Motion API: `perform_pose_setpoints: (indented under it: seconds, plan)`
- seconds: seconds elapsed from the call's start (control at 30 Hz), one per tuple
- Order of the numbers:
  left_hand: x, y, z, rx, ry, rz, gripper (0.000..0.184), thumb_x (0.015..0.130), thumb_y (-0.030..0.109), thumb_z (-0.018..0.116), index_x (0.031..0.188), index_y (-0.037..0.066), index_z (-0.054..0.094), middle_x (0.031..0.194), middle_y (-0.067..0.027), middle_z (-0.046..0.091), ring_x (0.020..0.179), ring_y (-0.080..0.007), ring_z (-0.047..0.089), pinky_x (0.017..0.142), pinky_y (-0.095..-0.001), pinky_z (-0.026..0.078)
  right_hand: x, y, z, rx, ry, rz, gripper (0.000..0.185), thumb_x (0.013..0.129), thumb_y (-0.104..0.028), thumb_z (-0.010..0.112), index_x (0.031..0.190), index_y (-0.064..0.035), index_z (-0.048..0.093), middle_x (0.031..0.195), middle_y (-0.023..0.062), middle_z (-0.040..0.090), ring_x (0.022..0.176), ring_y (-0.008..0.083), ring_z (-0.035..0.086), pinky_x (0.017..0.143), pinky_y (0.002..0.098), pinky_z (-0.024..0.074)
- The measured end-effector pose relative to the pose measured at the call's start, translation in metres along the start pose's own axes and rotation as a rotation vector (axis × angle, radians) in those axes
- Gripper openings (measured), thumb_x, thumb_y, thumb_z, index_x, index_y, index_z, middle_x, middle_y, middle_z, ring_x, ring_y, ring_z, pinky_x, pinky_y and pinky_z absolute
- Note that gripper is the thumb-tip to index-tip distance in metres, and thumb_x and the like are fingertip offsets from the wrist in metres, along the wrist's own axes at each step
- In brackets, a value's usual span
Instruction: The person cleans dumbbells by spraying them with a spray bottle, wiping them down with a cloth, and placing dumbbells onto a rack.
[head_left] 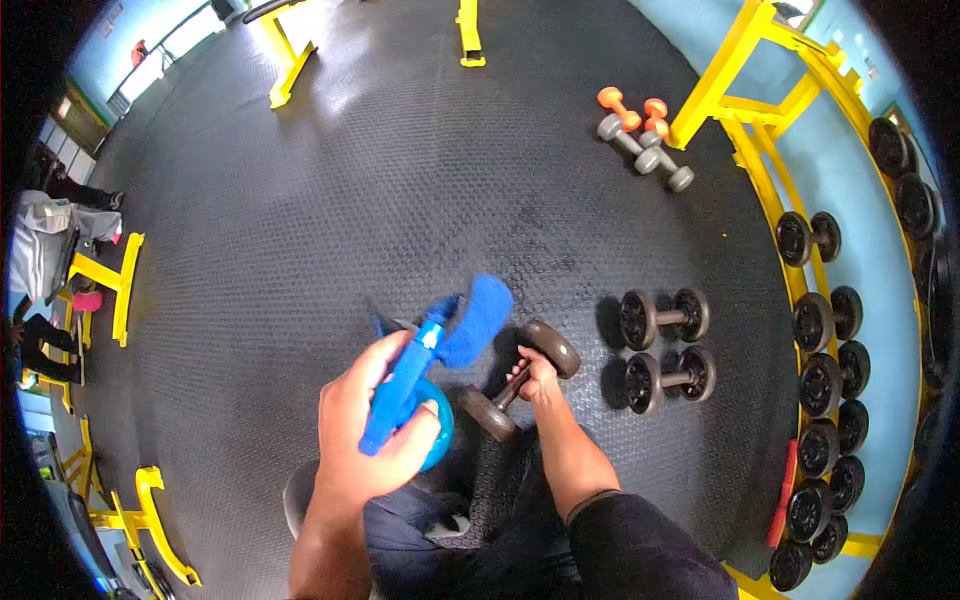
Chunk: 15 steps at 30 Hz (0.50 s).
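Note:
My left hand [365, 425] is closed around a blue spray bottle [400, 390], seen from above, its rounded teal body partly hidden under my palm. A blue cloth [478, 322] sits just beyond the nozzle; how it is held is hidden. Lower and to the right, my right hand [537, 373] grips the handle of a dark brown dumbbell [551, 348], which is tilted diagonally above or on the black floor. I cannot tell whether the dumbbell touches the floor. Two more dark dumbbells [668, 318] lie right of my right hand.
A yellow rack [775, 175] with several black dumbbells [820, 385] runs along the right wall. Orange dumbbells [620, 108] and grey dumbbells [628, 143] lie on the rubber floor [330, 200] near its far end. Yellow equipment frames [122, 290] stand left, where other people are partly visible.

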<state>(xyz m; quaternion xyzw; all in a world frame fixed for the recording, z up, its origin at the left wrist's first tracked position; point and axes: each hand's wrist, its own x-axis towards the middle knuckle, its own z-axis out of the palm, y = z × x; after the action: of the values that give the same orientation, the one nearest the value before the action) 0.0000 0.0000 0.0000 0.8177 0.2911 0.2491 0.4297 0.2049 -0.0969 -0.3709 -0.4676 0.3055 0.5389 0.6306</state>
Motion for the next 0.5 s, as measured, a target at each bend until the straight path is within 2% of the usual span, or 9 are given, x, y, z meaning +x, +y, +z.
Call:
perform_pose_setpoints:
  seconds: [0.07, 0.1, 0.2, 0.23, 0.3, 0.37, 0.5]
  plan:
    - [-0.01, 0.003, -0.007, 0.027, 0.115, -0.101, 0.048, 0.068, 0.009, 0.065, 0.114, 0.0, 0.057, 0.069, -0.004, 0.06, 0.058, -0.012, 0.059, 0.058, -0.0262, 0.047, -0.006, 0.025, -0.011, 0.045, 0.038, 0.053, 0.024, 0.08, -0.015, 0.068, 0.067, -0.0126, 0.048, 0.059, 0.0016, 0.043, 0.054, 0.02, 0.045, 0.058, 0.0411, 0.0453]
    - [0.02, -0.02, 0.013, -0.055, 0.155, -0.108, 0.048, 0.068, 0.009, 0.065, 0.114, 0.0, 0.057, 0.069, -0.004, 0.06, 0.058, -0.012, 0.059, 0.058, -0.0262, 0.047, -0.008, -0.025, -0.012, -0.019, 0.124, -0.06, 0.025, 0.079, -0.01, 0.067, 0.065, -0.012, 0.047, 0.058, 0.0022, 0.043, 0.054, 0.0195, 0.045, 0.057, 0.0414, 0.0447]
    - [0.033, -0.024, 0.006, -0.04, 0.16, -0.16, 0.046, 0.068, 0.008, 0.065, 0.114, 0.001, 0.057, 0.071, -0.006, 0.061, 0.06, -0.0115, 0.06, 0.059, -0.0263, 0.048, -0.015, -0.006, 0.014, 0.008, 0.052, -0.151, 0.02, 0.077, -0.004, 0.064, 0.066, -0.0104, 0.048, 0.058, 0.0027, 0.043, 0.05, 0.0197, 0.044, 0.052, 0.0393, 0.0437]
    - [0.036, -0.025, 0.007, -0.028, 0.146, -0.185, 0.046, 0.068, 0.008, 0.065, 0.114, 0.001, 0.057, 0.071, -0.006, 0.061, 0.06, -0.0115, 0.06, 0.059, -0.0263, 0.048, -0.02, -0.004, 0.016, -0.102, 0.041, -0.333, 0.014, 0.078, -0.001, 0.062, 0.071, -0.0094, 0.053, 0.058, 0.003, 0.045, 0.049, 0.0193, 0.046, 0.05, 0.0392, 0.0441]
    - [0.044, -0.026, 0.012, -0.024, 0.113, -0.115, 0.047, 0.069, 0.009, 0.065, 0.115, 0.001, 0.057, 0.074, -0.0069, 0.063, 0.063, -0.0126, 0.062, 0.061, -0.0268, 0.049, -0.034, -0.004, 0.017, -0.185, 0.025, -0.526, 0.009, 0.078, 0.001, 0.062, 0.081, -0.0067, 0.06, 0.069, 0.0061, 0.058, 0.064, 0.0233, 0.058, 0.061, 0.0419, 0.0496]
    - [0.05, -0.027, 0.014, -0.046, 0.105, -0.143, 0.047, 0.07, 0.009, 0.064, 0.115, 0.001, 0.056, 0.076, -0.008, 0.064, 0.065, -0.0143, 0.064, 0.064, -0.0279, 0.05, -0.026, -0.001, 0.009, -0.211, 0.046, -0.525, 0.008, 0.078, 0.0, 0.061, 0.082, -0.0067, 0.06, 0.071, 0.0063, 0.058, 0.065, 0.0234, 0.058, 0.062, 0.0418, 0.0495]
    - [0.058, -0.028, 0.022, -0.106, 0.048, -0.156, 0.048, 0.07, 0.01, 0.064, 0.116, 0.001, 0.056, 0.076, -0.0088, 0.064, 0.066, -0.0153, 0.065, 0.064, -0.0287, 0.05, 0.014, -0.026, 0.009, -0.391, 0.06, -0.679, 0.009, 0.08, -0.004, 0.061, 0.088, -0.0066, 0.059, 0.079, 0.0072, 0.058, 0.072, 0.0239, 0.058, 0.067, 0.0411, 0.049]
